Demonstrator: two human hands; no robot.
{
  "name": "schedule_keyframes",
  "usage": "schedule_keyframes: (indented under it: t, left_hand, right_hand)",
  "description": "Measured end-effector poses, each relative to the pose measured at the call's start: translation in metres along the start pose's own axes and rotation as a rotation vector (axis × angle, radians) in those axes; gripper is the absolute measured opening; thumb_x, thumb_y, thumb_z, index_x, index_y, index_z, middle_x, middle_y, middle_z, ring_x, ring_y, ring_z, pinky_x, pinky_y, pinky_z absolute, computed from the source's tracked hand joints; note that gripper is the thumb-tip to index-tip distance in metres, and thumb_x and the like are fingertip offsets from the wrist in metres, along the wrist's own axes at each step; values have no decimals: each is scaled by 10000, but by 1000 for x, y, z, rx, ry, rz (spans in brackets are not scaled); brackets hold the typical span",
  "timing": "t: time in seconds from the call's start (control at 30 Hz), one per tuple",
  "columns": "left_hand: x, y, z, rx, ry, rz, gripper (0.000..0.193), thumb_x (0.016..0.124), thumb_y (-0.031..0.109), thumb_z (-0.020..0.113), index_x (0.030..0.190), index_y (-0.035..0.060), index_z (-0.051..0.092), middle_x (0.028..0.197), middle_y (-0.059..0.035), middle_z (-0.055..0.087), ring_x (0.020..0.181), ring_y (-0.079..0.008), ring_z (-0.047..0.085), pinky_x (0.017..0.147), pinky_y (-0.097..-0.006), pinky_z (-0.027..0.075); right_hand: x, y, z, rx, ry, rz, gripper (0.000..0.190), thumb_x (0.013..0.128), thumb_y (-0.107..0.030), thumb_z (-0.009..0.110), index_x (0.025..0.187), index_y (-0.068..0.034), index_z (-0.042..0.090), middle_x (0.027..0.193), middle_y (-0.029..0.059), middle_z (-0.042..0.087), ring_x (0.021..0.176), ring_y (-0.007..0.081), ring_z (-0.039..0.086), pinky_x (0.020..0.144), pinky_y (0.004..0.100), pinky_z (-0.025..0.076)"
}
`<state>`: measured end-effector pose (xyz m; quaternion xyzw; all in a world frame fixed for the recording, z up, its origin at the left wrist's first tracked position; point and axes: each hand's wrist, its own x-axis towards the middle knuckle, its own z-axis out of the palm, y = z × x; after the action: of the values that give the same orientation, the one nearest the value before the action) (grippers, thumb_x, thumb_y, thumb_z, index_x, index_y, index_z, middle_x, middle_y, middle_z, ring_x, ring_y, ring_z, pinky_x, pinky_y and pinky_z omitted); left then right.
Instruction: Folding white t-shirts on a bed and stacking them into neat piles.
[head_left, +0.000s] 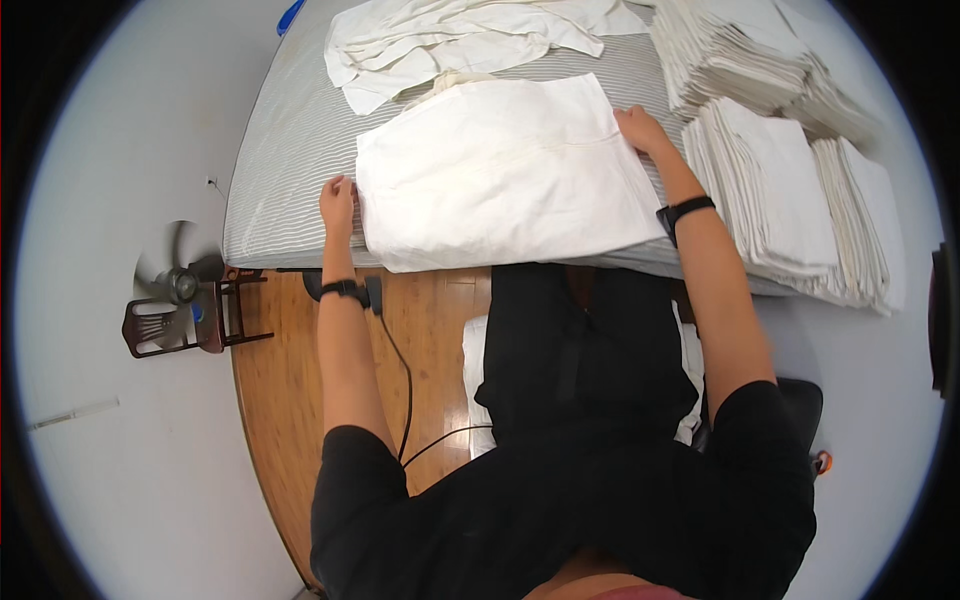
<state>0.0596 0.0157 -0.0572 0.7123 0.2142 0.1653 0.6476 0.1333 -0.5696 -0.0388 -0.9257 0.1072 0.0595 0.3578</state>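
Observation:
A white cloth lies spread out in front of me, its near edge reaching the front of the striped surface. My right hand grips the cloth's right edge near its upper corner, fingertips partly hidden. At the left edge, my left hand has its fingers curled against the fabric and appears to pinch it. Cream-coloured fabric peeks out beyond the far edge of the cloth.
Loose crumpled white cloths lie at the far side of the striped table cover. Stacks of folded white cloths stand on the right. A fan and a wooden chair are at left; black cables hang over the wood floor.

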Motion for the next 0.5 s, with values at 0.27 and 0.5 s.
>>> schedule_keyframes:
  t: [0.27, 0.5]
  left_hand:
    - [-117, -7, -55, 271, -78, 93, 289, 903, 237, 671, 1072, 10, 612, 776, -22, 630, 696, -86, 542, 604, -243, 427]
    - [-188, -15, -47, -17, -224, 20, 599, 882, 153, 698, 1408, 98, 418, 1090, -103, 623, 919, -114, 573, 782, -286, 469]
  right_hand:
    - [-168, 10, -34, 125, -55, 41, 539, 906, -327, 586, 1238, 87, 492, 962, 223, 660, 774, 283, 660, 738, 379, 526]
    - [-203, 52, -28, 465, 15, -122, 341, 951, -144, 545, 1261, -6, 523, 770, 56, 619, 541, 121, 547, 454, 269, 422]
